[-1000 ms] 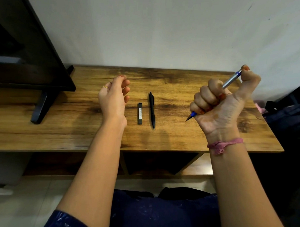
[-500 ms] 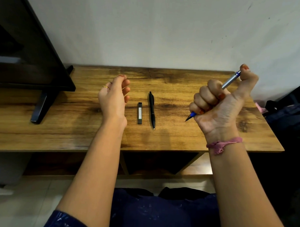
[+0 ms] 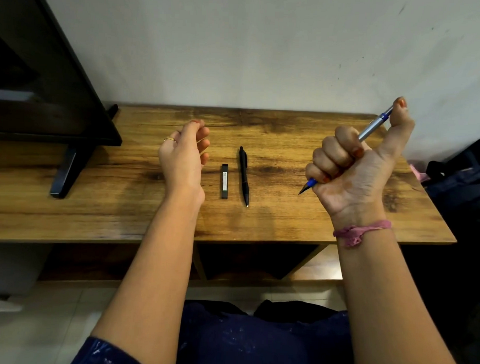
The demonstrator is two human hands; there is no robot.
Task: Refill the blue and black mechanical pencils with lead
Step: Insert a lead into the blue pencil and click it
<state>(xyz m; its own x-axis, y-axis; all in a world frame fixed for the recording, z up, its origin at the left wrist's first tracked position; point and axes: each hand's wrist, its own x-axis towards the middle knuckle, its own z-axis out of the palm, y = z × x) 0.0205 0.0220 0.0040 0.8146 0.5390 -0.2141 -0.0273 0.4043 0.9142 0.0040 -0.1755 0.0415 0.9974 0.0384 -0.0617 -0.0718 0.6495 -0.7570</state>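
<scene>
- Your right hand [image 3: 350, 172] fists the blue pencil [image 3: 371, 128] above the table [image 3: 96, 209], thumb on its top end, tip down-left.
- Your left hand [image 3: 184, 152] hovers loosely curled, holding nothing.
- Black pencil [image 3: 244, 176] and lead case [image 3: 224, 180] lie side by side between your hands.

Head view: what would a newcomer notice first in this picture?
First the right hand, raised at the right, fist around the blue pencil, thumb on its top end. Then the left hand, loosely curled and holding nothing, above the desk. Between them lie the black pencil and lead case, side by side.
</scene>
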